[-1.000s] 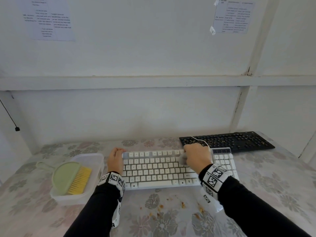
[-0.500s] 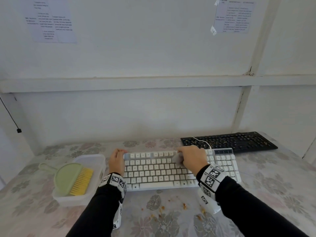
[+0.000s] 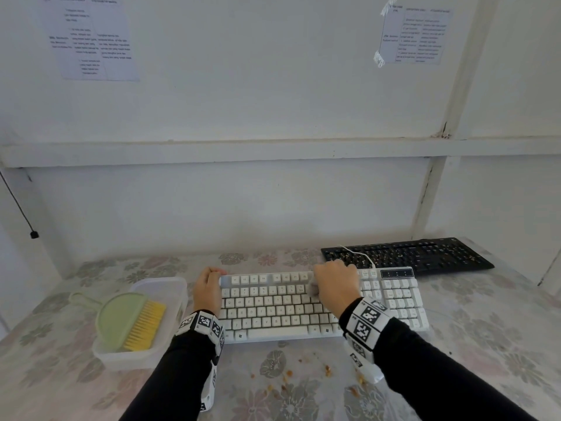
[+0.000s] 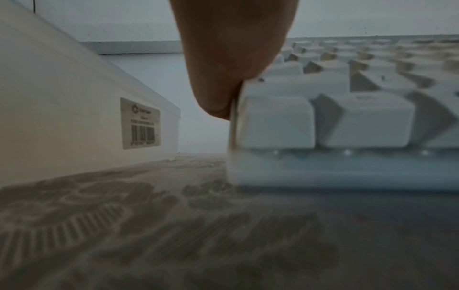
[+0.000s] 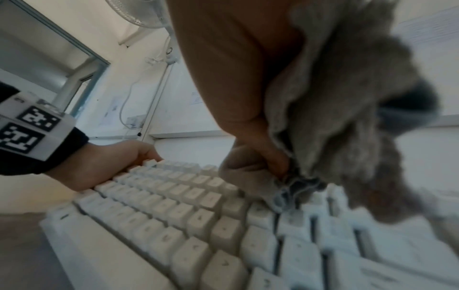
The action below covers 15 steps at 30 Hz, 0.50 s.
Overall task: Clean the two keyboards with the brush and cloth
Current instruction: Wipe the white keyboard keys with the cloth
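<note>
Grey cloth [image 5: 330, 109] bunched in my right hand [image 3: 335, 284]; left hand [image 3: 208, 288] grips white keyboard [image 3: 273, 311]'s end. Advise light row-wise strokes.

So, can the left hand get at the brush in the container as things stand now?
Probably yes: the left hand only steadies the white keyboard, and the brush lies uncovered in the open container just beside it.

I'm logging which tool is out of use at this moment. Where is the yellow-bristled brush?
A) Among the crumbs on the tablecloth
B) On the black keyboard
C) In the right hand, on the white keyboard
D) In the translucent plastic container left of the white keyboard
D: the brush lies with the green dustpan in the plastic container, while the right hand holds a grey cloth on the white keyboard.
</note>
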Each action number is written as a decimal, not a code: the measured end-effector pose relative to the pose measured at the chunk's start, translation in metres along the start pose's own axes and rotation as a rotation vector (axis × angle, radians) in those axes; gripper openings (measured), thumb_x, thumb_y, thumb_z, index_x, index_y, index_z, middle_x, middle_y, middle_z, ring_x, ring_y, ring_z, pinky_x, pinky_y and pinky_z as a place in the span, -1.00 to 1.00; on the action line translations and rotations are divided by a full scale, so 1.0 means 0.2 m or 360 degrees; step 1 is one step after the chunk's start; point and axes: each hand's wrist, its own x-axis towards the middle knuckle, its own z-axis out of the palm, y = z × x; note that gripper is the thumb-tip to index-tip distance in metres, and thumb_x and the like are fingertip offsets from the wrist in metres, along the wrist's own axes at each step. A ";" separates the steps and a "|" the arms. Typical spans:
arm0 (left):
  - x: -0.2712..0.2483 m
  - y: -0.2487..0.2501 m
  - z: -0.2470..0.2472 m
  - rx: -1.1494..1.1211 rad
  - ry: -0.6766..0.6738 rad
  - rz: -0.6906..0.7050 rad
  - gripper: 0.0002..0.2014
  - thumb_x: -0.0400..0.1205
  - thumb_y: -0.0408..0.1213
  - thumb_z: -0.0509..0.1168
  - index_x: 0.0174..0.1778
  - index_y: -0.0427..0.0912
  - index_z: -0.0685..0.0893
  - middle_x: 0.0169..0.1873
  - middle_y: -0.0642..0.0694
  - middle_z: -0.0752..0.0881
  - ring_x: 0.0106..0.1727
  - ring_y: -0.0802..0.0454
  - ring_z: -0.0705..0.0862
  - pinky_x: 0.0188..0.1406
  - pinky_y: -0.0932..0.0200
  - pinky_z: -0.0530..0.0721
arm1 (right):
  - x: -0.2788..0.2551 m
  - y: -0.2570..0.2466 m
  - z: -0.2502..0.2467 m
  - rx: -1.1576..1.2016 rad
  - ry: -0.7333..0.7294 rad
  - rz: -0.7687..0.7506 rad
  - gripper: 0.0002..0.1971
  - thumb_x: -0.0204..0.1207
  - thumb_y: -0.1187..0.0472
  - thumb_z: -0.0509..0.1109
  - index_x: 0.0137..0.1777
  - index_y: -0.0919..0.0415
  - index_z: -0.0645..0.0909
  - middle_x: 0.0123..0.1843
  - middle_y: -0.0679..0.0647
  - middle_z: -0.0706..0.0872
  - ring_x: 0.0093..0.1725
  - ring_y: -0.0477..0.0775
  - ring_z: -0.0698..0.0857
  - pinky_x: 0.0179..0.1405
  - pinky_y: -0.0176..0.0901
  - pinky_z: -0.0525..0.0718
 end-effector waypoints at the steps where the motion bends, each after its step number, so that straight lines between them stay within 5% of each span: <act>1: 0.00 0.00 0.00 0.0002 0.0001 -0.0004 -0.75 0.65 -0.45 0.08 -0.32 -0.20 0.53 -0.45 -0.11 0.56 -0.44 -0.02 0.49 -0.45 0.16 0.42 | 0.00 -0.04 0.00 0.0021 0.0006 -0.0045 -0.96 0.51 0.16 0.34 -0.12 0.06 0.51 0.09 0.06 0.67 0.18 0.11 0.56 0.24 0.04 0.47; 5: 0.00 0.01 0.00 0.0002 -0.0002 -0.0011 -0.75 0.66 -0.45 0.07 -0.31 -0.20 0.53 -0.45 -0.11 0.56 -0.44 -0.02 0.50 -0.45 0.16 0.44 | 0.00 -0.15 0.02 0.0130 0.0182 -0.0233 -0.84 0.52 0.22 0.31 -0.30 0.08 0.47 -0.20 -0.02 0.61 -0.05 0.06 0.59 -0.09 -0.16 0.49; 8: -0.02 0.03 0.00 -0.0006 0.0034 -0.0006 -0.75 0.65 -0.47 0.08 -0.31 -0.22 0.55 -0.43 -0.09 0.56 -0.42 0.03 0.49 -0.43 0.20 0.43 | -0.02 -0.22 0.03 0.0190 0.0293 -0.0384 -0.65 0.45 0.41 0.26 -0.48 0.09 0.28 -0.38 0.03 0.54 -0.39 -0.10 0.41 -0.42 -0.38 0.30; 10: -0.02 0.03 0.00 -0.0003 0.0051 -0.0003 -0.76 0.66 -0.46 0.08 -0.29 -0.25 0.56 -0.41 -0.08 0.57 -0.39 0.05 0.49 -0.42 0.23 0.43 | -0.02 -0.26 0.04 0.0226 0.0337 -0.0473 -0.82 0.38 0.48 0.25 -0.35 0.22 0.52 -0.32 0.11 0.64 -0.45 -0.09 0.37 -0.50 -0.40 0.17; 12: -0.02 0.03 0.00 -0.0019 0.0056 -0.0006 -0.75 0.66 -0.46 0.07 -0.30 -0.24 0.58 -0.39 -0.08 0.58 -0.35 0.03 0.50 -0.39 0.22 0.44 | -0.02 -0.31 0.06 0.0286 0.0378 -0.0530 -0.82 0.41 0.44 0.24 -0.10 0.28 0.64 -0.25 0.15 0.67 -0.21 0.04 0.62 -0.37 -0.32 0.35; 15: -0.01 0.03 0.00 -0.0022 0.0065 -0.0020 -0.74 0.66 -0.45 0.06 -0.27 -0.25 0.60 -0.35 -0.06 0.58 -0.31 0.07 0.51 -0.34 0.23 0.45 | -0.01 -0.38 0.09 0.0377 0.0398 -0.0552 -0.78 0.49 0.42 0.19 0.08 0.34 0.58 0.02 0.24 0.67 0.12 0.27 0.58 0.04 0.05 0.48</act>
